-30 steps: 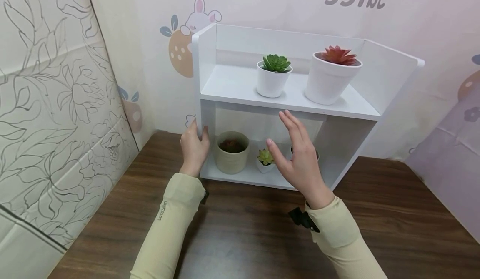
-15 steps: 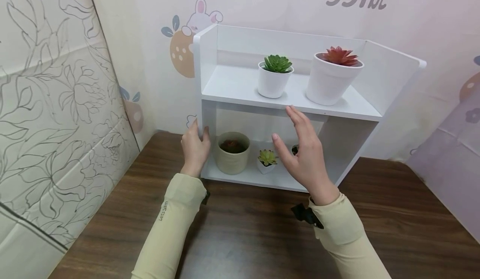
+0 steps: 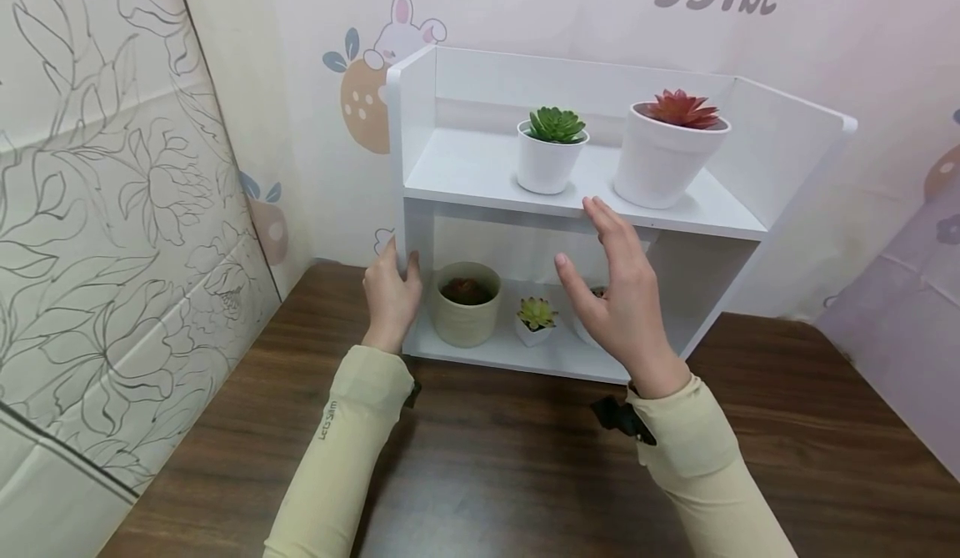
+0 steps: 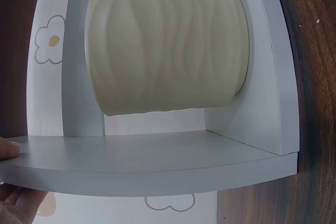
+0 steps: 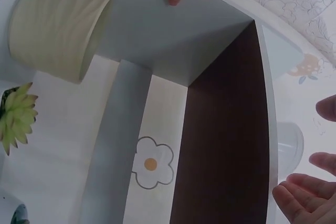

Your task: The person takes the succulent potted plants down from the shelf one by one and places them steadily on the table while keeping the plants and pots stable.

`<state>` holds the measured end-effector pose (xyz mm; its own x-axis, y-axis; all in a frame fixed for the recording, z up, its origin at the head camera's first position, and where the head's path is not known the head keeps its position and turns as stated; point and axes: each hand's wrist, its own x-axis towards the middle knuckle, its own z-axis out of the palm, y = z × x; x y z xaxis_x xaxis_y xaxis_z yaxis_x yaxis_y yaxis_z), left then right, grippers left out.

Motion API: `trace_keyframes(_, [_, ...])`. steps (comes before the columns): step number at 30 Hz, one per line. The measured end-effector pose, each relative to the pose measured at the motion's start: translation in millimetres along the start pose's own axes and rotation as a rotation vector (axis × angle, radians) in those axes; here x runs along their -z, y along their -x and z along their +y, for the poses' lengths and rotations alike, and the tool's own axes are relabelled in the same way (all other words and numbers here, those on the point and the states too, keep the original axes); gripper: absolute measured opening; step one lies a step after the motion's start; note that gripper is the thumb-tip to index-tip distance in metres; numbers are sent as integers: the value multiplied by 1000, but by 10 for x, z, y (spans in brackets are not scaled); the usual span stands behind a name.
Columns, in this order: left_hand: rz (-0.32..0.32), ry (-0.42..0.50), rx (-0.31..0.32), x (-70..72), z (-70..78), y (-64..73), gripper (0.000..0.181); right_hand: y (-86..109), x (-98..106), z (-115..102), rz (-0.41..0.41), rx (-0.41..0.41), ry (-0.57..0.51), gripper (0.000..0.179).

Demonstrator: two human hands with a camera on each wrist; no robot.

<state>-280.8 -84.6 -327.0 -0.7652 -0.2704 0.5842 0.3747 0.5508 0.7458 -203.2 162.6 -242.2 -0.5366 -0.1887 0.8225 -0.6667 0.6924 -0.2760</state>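
Note:
My left hand (image 3: pixel 392 299) grips the left side panel of a white two-tier shelf (image 3: pixel 480 201); the left wrist view shows the thumb (image 4: pixel 7 149) on the panel's inner face and the fingers (image 4: pixel 20 202) outside. My right hand (image 3: pixel 626 304) holds nothing, its fingers extended and thumb apart, in front of the lower tier. In the right wrist view its fingertips (image 5: pixel 286 195) come right at the middle board's front edge. Inside the lower tier stand a cream ribbed pot (image 3: pixel 467 323), a small yellow-green succulent (image 3: pixel 536 314) and a white pot (image 3: pixel 583 330) partly hidden behind my right hand.
A green succulent in a white pot (image 3: pixel 550 166) and a red succulent in a larger white pot (image 3: pixel 663 170) stand on the upper tier. The shelf rests on a dark wooden table (image 3: pixel 480 458) against a printed wall (image 3: pixel 525 7), with a flower-patterned wall (image 3: pixel 142 208) at left.
My right hand has drifted right and slightly upward before the shelf, uncovering part of the white pot below. The left hand keeps its grip on the side panel, and the plants stay put.

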Motion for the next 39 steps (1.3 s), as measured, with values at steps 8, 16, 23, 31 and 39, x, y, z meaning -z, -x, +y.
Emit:
trace_keyframes(8, [-6, 2, -6, 0, -6, -1, 29, -44, 50, 0, 8, -1, 3, 60])
trace_keyframes(16, [-6, 12, -5, 3, 2, -2, 31, -87, 77, 0, 9, -2, 12, 59])
trace_keyframes(23, [-10, 6, 0, 4, 1, -3, 30, -110, 85, 1, 14, -4, 3, 59])
trace_keyframes(31, [-12, 4, 9, 5, -5, 1, 31, -146, 79, -18, 10, -11, -6, 59])
trace_keyframes(39, [-6, -1, 7, 9, 7, -1, 29, -202, 69, -41, 32, 8, -23, 58])
